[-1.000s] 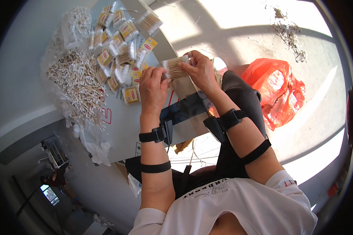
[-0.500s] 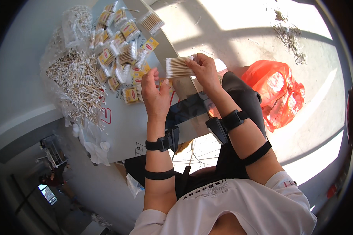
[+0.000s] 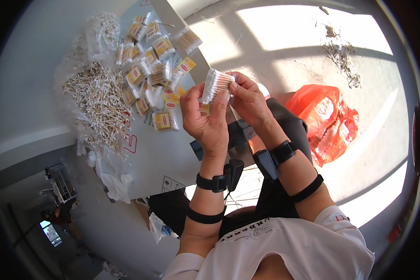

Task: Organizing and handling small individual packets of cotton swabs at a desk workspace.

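Between my two hands is a pack of cotton swabs (image 3: 217,87), held up over the table's right edge with its white tips turned toward the left. My left hand (image 3: 205,116) closes on the pack's near-left side, thumb along the front. At the other end my right hand (image 3: 249,98) pinches the pack between thumb and fingers. Several filled swab packs with yellow labels (image 3: 163,46) lie heaped on the table, left of my hands. One labelled pack (image 3: 166,121) rests just beside my left wrist.
A clear plastic bag spills a big pile of loose cotton swabs (image 3: 98,98) on the table's left. White crumpled plastic (image 3: 114,179) hangs at the near edge of the table (image 3: 149,163). On the floor to the right sits a red plastic bag (image 3: 324,121); scattered scraps (image 3: 343,58) lie beyond it.
My left hand has moved right and up and taken hold of the pack that my right hand held alone. The pack has tilted, its white tips now turned more into view.
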The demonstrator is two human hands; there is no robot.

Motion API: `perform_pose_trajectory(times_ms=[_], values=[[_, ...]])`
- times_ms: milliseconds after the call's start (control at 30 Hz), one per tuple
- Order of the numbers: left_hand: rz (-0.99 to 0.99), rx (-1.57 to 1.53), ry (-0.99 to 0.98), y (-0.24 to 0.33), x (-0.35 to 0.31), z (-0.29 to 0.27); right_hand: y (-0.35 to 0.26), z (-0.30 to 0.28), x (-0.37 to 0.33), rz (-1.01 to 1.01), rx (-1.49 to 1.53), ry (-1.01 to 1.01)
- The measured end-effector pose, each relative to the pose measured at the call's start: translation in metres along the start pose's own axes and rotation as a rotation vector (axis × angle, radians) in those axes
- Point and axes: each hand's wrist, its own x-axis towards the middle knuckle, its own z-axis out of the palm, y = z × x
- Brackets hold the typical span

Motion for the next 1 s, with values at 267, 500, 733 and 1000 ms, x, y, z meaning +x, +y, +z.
perform_pose_trajectory(times_ms=[267, 500, 733, 1000], values=[[0.219, 0.121, 0.037, 0.002, 0.002, 0.0, -0.005, 0.004, -0.003, 0.075, 0.015, -0.095], [0.353, 0.193, 0.008, 0.001, 0.004, -0.004, -0.004, 0.004, -0.003, 0.061, 0.023, -0.124], [0.434, 0.237, -0.045, 0.004, 0.009, -0.01, -0.003, 0.004, -0.003, 0.061, 0.014, -0.115], [0.439, 0.203, -0.086, 0.002, 0.012, -0.013, -0.003, 0.0, -0.001, 0.071, -0.02, -0.115]])
